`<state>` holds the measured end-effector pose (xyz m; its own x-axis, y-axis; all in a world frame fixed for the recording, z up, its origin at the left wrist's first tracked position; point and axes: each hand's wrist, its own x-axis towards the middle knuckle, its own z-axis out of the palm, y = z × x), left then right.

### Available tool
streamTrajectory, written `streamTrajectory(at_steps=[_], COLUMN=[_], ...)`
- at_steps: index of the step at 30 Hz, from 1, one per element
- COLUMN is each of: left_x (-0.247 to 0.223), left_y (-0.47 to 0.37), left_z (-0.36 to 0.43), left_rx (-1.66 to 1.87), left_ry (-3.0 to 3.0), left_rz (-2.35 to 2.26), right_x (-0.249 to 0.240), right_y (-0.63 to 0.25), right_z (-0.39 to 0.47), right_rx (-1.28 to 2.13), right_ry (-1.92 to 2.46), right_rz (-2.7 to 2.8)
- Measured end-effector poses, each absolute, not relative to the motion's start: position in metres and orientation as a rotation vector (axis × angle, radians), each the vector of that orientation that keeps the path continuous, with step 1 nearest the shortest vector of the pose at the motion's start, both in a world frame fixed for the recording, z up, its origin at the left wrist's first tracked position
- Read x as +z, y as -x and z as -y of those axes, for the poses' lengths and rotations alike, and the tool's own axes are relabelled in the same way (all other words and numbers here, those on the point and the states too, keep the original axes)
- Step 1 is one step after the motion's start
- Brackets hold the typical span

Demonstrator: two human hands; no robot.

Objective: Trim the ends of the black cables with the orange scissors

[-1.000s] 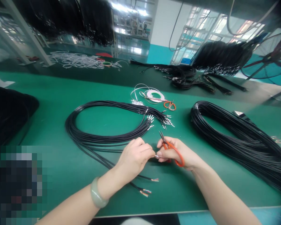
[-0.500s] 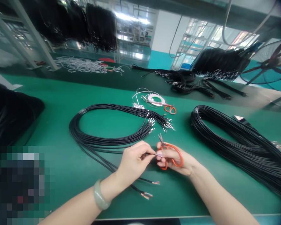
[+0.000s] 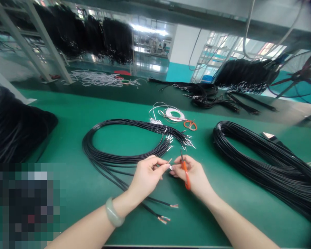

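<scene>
My left hand (image 3: 147, 173), with a pale green bangle (image 3: 114, 213) on its wrist, pinches the end of a black cable. The cable's bared end (image 3: 170, 161) just shows at the fingertips. My right hand (image 3: 196, 176) keeps hold of scissors with orange handles (image 3: 186, 176), blades pointing away from me. Its thumb and fingertips close in beside the left fingertips, at a small white piece (image 3: 171, 167) too small to name. Behind both hands lies a looped bundle of black cables (image 3: 89, 141), many ends white-tipped. Two cable ends with fanned coloured wires (image 3: 163, 219) lie nearer me.
On the green table (image 3: 72, 211) lie a roll of white tape or tubing (image 3: 168, 113) and a second pair of orange scissors (image 3: 190, 125). A large cable coil (image 3: 238, 155) occupies the right, a black heap (image 3: 20, 128) the left. A fan (image 3: 300, 74) stands behind.
The scissors have turned in my right hand, now edge-on with the blades closer together. My right fingertips have shifted to the cable end, and the left hand's grip has tilted the end upward.
</scene>
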<state>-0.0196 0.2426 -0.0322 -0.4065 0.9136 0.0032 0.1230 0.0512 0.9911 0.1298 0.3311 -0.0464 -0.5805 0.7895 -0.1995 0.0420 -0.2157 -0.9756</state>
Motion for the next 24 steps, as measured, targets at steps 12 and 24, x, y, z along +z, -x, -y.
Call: streamTrajectory(at_steps=[12, 24], left_x=[-0.029, -0.028], left_y=[0.019, 0.015], left_z=[-0.238, -0.239], left_rx=[1.338, 1.303], left_ry=[-1.191, -1.257], left_rz=[-1.623, -1.648], right_x=[-0.038, -0.033], right_y=[-0.131, -0.130], right_z=[-0.328, -0.326], right_rx=[1.717, 1.732], right_ry=[0.920, 0.805], right_rz=[1.535, 1.471])
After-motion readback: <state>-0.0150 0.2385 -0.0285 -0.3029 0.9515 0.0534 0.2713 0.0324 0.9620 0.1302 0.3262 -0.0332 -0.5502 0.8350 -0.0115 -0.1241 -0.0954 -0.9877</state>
